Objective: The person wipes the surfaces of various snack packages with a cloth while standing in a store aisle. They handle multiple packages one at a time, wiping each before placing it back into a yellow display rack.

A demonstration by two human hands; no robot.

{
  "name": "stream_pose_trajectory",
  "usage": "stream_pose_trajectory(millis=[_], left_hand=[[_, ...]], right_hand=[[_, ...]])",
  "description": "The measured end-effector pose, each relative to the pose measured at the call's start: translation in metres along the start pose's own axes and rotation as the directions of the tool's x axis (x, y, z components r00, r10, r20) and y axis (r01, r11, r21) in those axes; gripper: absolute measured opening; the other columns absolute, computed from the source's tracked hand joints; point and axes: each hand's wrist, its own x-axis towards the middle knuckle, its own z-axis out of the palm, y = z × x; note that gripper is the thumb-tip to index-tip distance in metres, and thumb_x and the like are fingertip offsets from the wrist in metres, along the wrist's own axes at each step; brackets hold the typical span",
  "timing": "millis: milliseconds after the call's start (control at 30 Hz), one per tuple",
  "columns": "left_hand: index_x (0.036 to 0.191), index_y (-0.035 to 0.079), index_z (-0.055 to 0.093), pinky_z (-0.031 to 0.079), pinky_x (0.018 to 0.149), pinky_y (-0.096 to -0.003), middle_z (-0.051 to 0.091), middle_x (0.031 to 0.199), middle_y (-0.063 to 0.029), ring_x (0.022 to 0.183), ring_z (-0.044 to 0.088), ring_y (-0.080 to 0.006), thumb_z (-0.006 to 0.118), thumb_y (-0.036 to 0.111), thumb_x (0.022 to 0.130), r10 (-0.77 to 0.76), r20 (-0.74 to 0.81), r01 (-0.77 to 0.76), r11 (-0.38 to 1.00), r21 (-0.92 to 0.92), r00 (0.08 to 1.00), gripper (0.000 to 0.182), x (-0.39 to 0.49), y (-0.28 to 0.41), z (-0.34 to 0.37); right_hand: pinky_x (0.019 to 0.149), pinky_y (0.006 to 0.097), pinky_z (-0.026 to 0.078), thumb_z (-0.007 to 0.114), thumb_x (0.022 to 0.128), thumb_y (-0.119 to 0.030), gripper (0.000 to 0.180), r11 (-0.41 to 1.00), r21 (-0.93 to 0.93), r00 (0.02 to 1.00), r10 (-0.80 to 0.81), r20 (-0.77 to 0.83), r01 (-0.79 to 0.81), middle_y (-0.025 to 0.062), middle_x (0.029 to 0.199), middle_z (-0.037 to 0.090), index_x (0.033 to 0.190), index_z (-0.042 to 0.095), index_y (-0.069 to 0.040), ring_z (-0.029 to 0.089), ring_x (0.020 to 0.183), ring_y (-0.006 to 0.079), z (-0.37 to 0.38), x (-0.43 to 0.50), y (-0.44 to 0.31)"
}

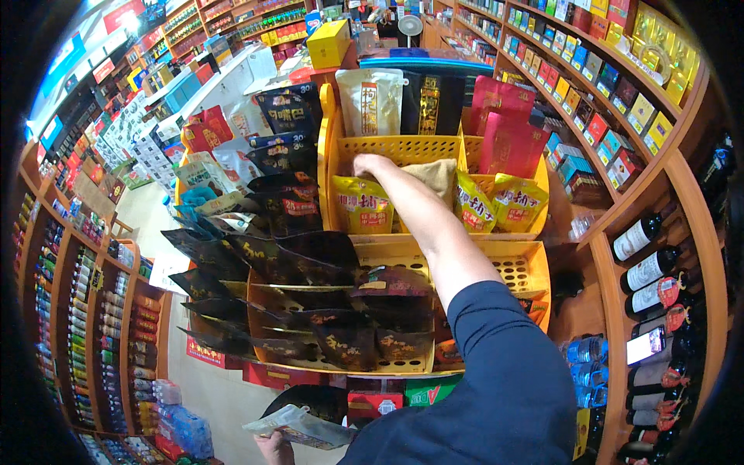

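My right arm reaches across a tiered yellow display rack. My right hand is down in an upper compartment, behind a yellow snack pouch; its fingers are hidden. A beige cloth lies in that compartment, just right of my forearm. At the bottom of the view, my left hand holds a silvery-white pouch by its edge, with a dark round thing behind it. A white pouch and a black pouch with gold print stand above my right hand.
Dark pouches fill the rack's lower tiers, and red pouches stand at its upper right. Wine bottles lie on curved wooden shelving at the right. Cartons sit below the rack. Bottle shelves line the left.
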Motion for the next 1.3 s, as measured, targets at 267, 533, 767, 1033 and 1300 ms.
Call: stream_pose_trajectory(millis=[267,533,767,1033,1300], left_hand=[[0.125,-0.002,0.053,0.053,0.088,-0.0389,0.063,0.118,-0.0144,0.104,0.062,-0.0257,0.073,0.002,0.082,0.010,-0.017,-0.010,1.000,0.024,1.000,0.047,0.002,0.006,0.024],[0.112,-0.003,0.062,0.054,0.088,-0.0377,0.071,0.105,-0.0116,0.095,0.069,-0.0242,0.085,0.009,0.071,0.042,0.079,-0.033,0.994,-0.108,0.996,0.049,0.020,-0.012,0.041],[0.113,-0.004,0.062,0.054,0.087,-0.0380,0.071,0.104,-0.0115,0.094,0.069,-0.0237,0.084,0.007,0.071,0.055,0.041,-0.048,0.986,-0.157,0.998,0.048,0.020,-0.015,0.053],[0.108,-0.002,0.065,0.054,0.084,-0.0360,0.072,0.100,-0.0098,0.091,0.069,-0.0217,0.084,0.008,0.071,0.047,0.045,-0.038,0.981,-0.189,0.998,0.042,0.021,-0.018,0.057],[0.109,-0.003,0.064,0.054,0.085,-0.0364,0.071,0.104,-0.0105,0.092,0.069,-0.0229,0.085,0.007,0.070,0.017,-0.035,-0.025,0.967,-0.254,0.999,0.046,0.018,-0.022,0.031]], right_hand=[[0.103,0.0466,0.046,0.070,0.085,-0.032,0.050,0.873,-0.146,0.823,0.488,0.291,-0.465,0.0120,0.141,0.055,0.131,0.063,-0.012,0.059,0.121,0.0316,-0.016,-0.025,0.067],[0.093,0.0411,0.051,0.073,0.082,-0.031,0.040,0.859,-0.294,0.812,0.499,0.302,-0.419,0.0125,0.122,0.067,0.118,0.070,-0.013,0.065,0.110,0.0273,-0.021,-0.070,0.169],[0.104,0.0422,0.040,0.067,0.086,-0.038,0.060,0.840,-0.194,0.714,0.535,0.451,-0.506,0.0114,0.149,0.045,0.139,0.054,-0.013,0.049,0.129,0.0281,-0.020,-0.084,0.104],[0.076,0.0423,0.051,0.061,0.086,-0.025,0.033,0.953,0.236,0.982,0.181,0.061,-0.190,0.0153,0.106,0.070,0.100,0.072,0.003,0.065,0.092,0.0258,0.003,-0.048,0.038],[0.082,0.0458,0.052,0.052,0.088,-0.065,0.071,0.844,0.526,0.693,0.318,-0.648,0.104,0.0278,0.096,0.070,0.092,0.073,0.003,0.068,0.092,0.0423,-0.028,-0.046,-0.045]])
